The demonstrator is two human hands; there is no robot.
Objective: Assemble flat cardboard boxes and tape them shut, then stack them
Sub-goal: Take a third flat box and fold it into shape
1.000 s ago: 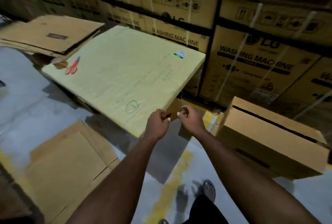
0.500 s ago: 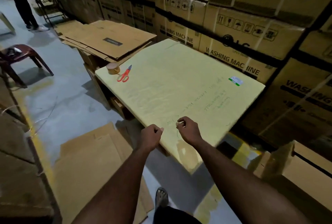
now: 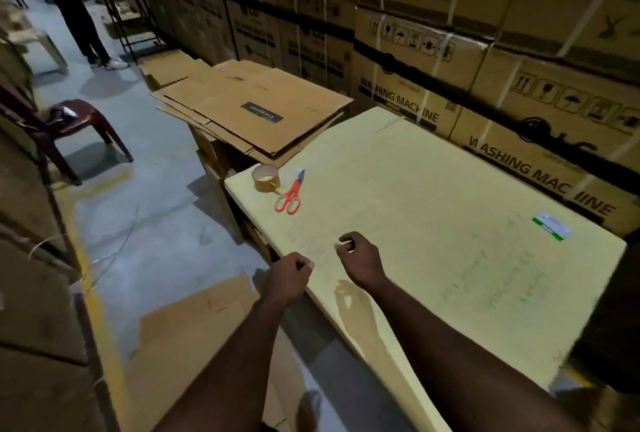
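Observation:
A stack of flat cardboard boxes [image 3: 252, 113] lies on a support beyond the far left corner of a pale yellow work board [image 3: 433, 210]. A roll of brown tape [image 3: 265, 178] and red-handled scissors [image 3: 290, 194] rest near that corner. My left hand [image 3: 289, 275] hovers at the board's near edge, fingers curled into a loose fist, nothing in it. My right hand [image 3: 360, 258] hangs just above the board a little to the right, fingers curled and also empty. More flat cardboard [image 3: 194, 338] lies on the floor below my left arm.
Stacked washing machine cartons [image 3: 502, 61] wall in the back and right. A dark red plastic chair [image 3: 72, 123] stands on the grey floor at left. A person's legs [image 3: 83, 23] stand at the far left beside a metal stand. Brown cartons [image 3: 31, 258] line the left edge.
The view has swung left and closer to the board. Both hands have moved from the board's near corner to its left edge and let go of the small piece they pinched.

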